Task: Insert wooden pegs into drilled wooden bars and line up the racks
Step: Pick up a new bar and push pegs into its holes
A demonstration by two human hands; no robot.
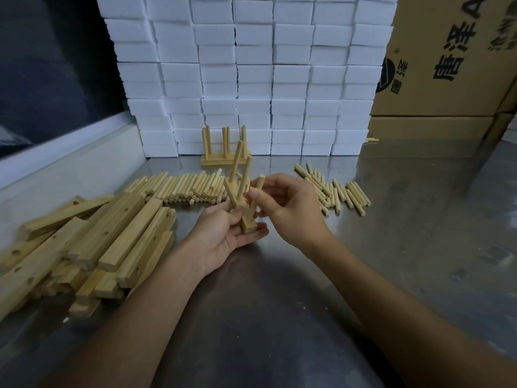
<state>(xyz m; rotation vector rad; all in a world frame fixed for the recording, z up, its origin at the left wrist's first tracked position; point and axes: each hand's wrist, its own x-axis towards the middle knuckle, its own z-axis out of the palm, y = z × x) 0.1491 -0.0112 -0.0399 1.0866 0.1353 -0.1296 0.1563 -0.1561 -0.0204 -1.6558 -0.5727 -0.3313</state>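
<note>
My left hand (pixel 223 233) holds a drilled wooden bar (pixel 247 224) end-on above the steel table, with several pegs standing up out of it. My right hand (pixel 288 205) pinches one peg (pixel 258 189) whose lower end meets the bar. A finished rack (pixel 223 152) with upright pegs stands at the back against the white blocks. Loose pegs lie in a long row (pixel 181 189) behind my hands and in a second scatter (pixel 335 191) to the right. A heap of drilled bars (pixel 98 247) lies at the left.
A wall of stacked white blocks (pixel 251 79) closes off the back. Cardboard boxes (pixel 447 65) stand at the back right. A raised metal edge (pixel 70 152) runs along the table's left side. Bare steel table (pixel 279 289) lies in front of my hands.
</note>
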